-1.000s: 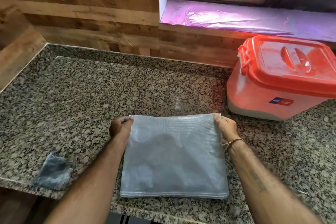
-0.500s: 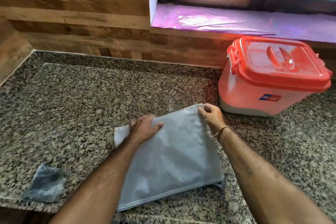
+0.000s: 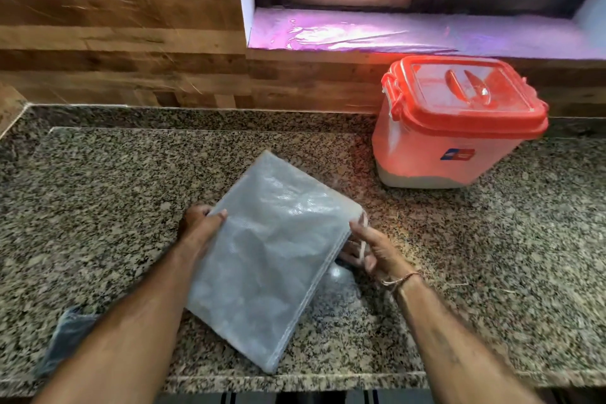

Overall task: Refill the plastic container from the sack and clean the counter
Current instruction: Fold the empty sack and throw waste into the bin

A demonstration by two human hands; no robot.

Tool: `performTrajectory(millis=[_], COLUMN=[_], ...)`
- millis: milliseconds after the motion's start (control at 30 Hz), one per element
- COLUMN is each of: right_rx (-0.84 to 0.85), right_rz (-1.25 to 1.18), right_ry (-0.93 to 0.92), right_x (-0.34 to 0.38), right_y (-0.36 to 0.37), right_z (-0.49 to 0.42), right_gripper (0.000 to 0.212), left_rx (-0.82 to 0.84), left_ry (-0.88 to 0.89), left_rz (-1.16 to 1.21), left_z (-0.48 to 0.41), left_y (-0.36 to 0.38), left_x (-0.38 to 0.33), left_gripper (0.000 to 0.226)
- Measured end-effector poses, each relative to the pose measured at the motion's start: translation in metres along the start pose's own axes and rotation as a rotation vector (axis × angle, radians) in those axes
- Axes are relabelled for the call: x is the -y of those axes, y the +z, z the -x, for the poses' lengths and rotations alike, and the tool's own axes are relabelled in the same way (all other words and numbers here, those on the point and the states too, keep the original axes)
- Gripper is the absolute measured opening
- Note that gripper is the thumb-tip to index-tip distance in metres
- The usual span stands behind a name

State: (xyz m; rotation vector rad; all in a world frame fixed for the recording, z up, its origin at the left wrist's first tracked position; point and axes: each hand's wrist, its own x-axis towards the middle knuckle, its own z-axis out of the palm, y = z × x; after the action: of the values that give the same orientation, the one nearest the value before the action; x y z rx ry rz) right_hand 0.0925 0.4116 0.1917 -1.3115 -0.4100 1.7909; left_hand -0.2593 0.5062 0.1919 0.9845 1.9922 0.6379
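Your left hand (image 3: 200, 226) pinches the folded sack (image 3: 269, 259) at its left edge, while your right hand (image 3: 370, 249), fingers loosely spread, cups its right edge above the counter (image 3: 114, 193); its long axis runs diagonally. Beyond stands the plastic container (image 3: 455, 138), red lid shut, its small label unreadable.

Your tabletop (image 3: 131, 207) is speckled granite running to a wooden back wall. On it, at the right rear, stands the plastic container (image 3: 459, 138), its red lid closed. A dark cloth (image 3: 67, 338) lies near the front left edge.
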Motion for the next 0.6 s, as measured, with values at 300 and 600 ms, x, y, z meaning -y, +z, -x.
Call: performTrajectory(millis=[300, 600], right_rx=[0.047, -0.086], right_rz=[0.035, 0.216], right_ry=[-0.016, 0.043], right_x=[-0.033, -0.024], right_y=[0.061, 0.072], right_z=[0.006, 0.011], right_gripper=[0.053, 0.024], left_rx=[0.065, 0.099], left_ry=[-0.235, -0.245], left_rz=[0.232, 0.310], left_z=[0.028, 0.039], left_y=[0.004, -0.016], left_x=[0.052, 0.069], left_gripper=[0.015, 0.017])
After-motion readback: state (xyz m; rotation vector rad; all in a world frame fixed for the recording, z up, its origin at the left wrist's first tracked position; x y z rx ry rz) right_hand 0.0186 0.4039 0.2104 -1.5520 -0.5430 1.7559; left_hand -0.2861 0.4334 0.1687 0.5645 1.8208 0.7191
